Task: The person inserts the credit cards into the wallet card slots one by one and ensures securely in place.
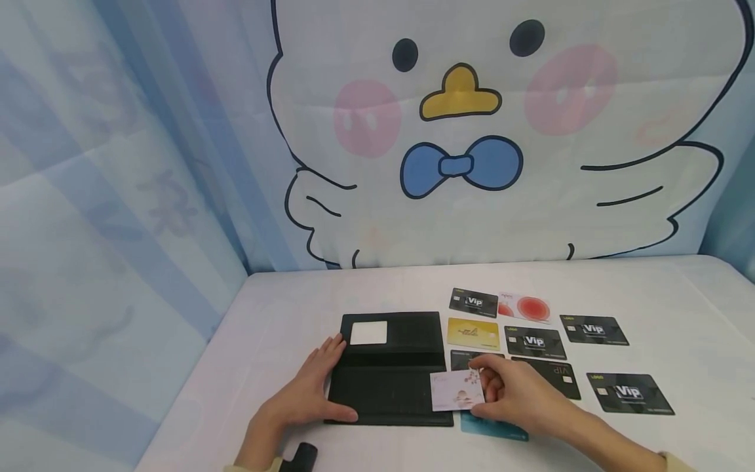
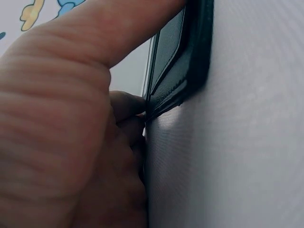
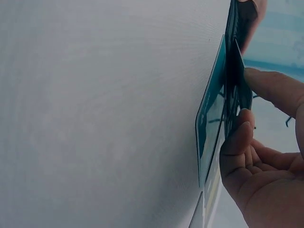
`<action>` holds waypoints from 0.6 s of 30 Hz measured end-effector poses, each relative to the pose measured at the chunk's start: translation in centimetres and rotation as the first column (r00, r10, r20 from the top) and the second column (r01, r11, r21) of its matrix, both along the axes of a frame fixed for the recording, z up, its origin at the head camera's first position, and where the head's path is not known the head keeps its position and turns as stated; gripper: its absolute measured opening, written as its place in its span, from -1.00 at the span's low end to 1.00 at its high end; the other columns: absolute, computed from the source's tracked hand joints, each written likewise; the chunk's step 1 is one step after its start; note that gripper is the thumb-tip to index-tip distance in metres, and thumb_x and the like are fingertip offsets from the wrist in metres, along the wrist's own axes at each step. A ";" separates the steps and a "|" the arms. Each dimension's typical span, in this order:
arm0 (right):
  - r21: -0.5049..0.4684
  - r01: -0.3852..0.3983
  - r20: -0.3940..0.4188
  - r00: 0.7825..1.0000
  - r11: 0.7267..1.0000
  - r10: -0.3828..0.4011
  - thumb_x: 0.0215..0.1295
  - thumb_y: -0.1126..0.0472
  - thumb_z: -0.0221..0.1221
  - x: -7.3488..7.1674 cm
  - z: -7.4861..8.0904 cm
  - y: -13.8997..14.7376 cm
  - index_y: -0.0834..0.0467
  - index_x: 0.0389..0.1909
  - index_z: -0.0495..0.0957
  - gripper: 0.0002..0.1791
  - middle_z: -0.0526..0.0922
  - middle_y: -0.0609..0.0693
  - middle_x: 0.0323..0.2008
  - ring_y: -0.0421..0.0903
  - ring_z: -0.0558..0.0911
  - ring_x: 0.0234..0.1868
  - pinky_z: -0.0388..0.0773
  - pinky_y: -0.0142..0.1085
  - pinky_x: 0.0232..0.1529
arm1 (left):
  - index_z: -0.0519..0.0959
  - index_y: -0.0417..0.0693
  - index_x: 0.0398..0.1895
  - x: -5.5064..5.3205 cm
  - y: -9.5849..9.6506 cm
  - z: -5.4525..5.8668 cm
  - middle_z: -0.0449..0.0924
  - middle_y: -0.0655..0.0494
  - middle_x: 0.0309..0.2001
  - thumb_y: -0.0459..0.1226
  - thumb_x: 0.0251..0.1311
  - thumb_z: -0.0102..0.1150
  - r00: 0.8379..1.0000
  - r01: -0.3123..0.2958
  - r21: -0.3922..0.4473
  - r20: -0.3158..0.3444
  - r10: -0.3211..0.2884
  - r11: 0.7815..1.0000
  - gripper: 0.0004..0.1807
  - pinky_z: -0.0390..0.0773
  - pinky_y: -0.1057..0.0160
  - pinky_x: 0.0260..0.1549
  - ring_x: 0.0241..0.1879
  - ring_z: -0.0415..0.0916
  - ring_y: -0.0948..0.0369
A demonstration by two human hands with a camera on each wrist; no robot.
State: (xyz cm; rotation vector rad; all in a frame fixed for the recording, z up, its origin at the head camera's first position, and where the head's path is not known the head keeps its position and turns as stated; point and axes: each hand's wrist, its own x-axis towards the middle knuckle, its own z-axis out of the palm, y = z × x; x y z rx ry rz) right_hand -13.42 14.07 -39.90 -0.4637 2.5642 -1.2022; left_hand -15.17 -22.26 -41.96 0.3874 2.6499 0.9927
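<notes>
A black wallet lies spread flat, with a white rectangle on its upper half. Along its left edge rests my left hand, the thumb on the lower half and the fingertips at the upper half. My right hand pinches a pale pink card with a floral print by its right end, thumb below and fingers above. The card overlaps the wallet's lower right side in the head view. Under the right hand lie a teal card and a dark card, both partly hidden.
Right of the wallet are a gold card, a card with red circles and several black VIP cards. A white cloth covers the table. Behind hangs a curtain with a cartoon figure.
</notes>
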 end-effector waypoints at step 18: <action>-0.081 -0.060 0.038 0.997 0.995 0.064 0.06 0.32 0.50 0.0 -0.3 0.9 0.39 0.10 0.51 -0.41 0.50 -0.04 -0.36 -0.13 0.54 -0.37 0.56 -0.41 -0.37 | 0.07 -0.18 0.60 0.0 0.1 0.2 -0.12 -0.02 0.62 0.11 -0.20 0.62 1.000 0.002 -0.005 0.005 -0.002 1.000 0.32 -0.26 -0.18 0.49 0.58 -0.31 -0.04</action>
